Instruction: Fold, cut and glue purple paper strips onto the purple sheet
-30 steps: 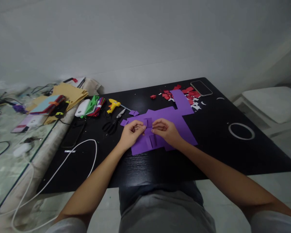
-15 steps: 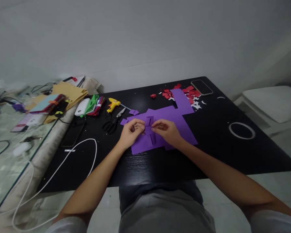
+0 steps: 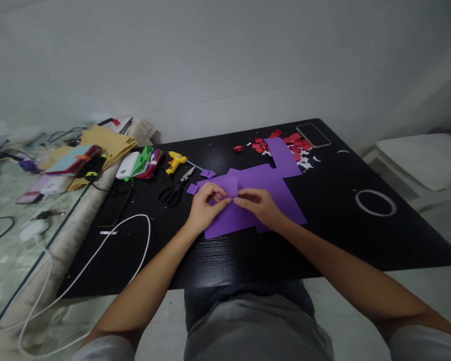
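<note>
Between my left hand (image 3: 207, 206) and my right hand (image 3: 258, 202) is a small piece of purple paper (image 3: 231, 186), standing up and pinched along its lower edge. Both thumbs and index fingertips press it from either side. Beneath my hands lie larger purple paper sheets (image 3: 281, 200) that overlap on the black table. Two small folded purple pieces (image 3: 193, 188) rest just left of the sheets. Black-handled scissors (image 3: 176, 188) lie to the left of my left hand, with a yellow glue gun (image 3: 176, 162) behind them.
Red and white paper scraps (image 3: 295, 145) are scattered at the back right beside a phone (image 3: 313, 135). A roll of tape or ring (image 3: 376, 202) lies on the right. At left are a white cable (image 3: 147, 235), a dark phone (image 3: 114, 208) and bundled coloured paper (image 3: 145, 163).
The small purple paper has changed from a creased shape with raised flaps to a flatter upright piece. My hands have drawn closer together, the left moving slightly right.
</note>
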`<state>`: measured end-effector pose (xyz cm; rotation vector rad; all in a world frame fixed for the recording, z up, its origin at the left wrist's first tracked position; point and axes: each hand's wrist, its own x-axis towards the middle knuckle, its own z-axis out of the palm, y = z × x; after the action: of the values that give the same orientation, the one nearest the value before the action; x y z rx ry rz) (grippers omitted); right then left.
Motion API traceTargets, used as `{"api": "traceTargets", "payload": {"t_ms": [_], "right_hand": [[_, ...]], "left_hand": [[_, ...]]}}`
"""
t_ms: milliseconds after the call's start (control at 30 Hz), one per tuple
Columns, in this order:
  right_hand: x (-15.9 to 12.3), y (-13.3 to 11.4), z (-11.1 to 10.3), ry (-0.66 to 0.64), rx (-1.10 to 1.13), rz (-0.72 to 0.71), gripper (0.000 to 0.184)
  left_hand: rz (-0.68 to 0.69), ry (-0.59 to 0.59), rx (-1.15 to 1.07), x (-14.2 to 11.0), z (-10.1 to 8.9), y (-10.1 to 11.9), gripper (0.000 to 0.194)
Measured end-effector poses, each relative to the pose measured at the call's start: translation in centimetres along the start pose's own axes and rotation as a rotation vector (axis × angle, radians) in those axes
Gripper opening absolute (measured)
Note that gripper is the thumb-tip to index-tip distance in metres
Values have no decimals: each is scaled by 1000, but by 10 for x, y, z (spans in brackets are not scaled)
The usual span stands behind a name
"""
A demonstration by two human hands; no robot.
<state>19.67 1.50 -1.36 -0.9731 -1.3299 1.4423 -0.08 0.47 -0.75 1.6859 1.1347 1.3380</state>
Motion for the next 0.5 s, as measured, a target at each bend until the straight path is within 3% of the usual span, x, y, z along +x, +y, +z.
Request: {"api": "traceTargets", "payload": {"t_ms": [133, 233, 500], "right_hand": [[1, 3, 2, 55, 53, -1, 25], [1, 4, 1, 55, 80, 13, 27], [1, 2, 0, 72, 47, 32, 33]], "left_hand": [[-120, 34, -165, -1, 3, -1, 36], [-193, -5, -212, -2, 4, -1, 34], [-181, -29, -197, -3, 4, 2, 27]]}}
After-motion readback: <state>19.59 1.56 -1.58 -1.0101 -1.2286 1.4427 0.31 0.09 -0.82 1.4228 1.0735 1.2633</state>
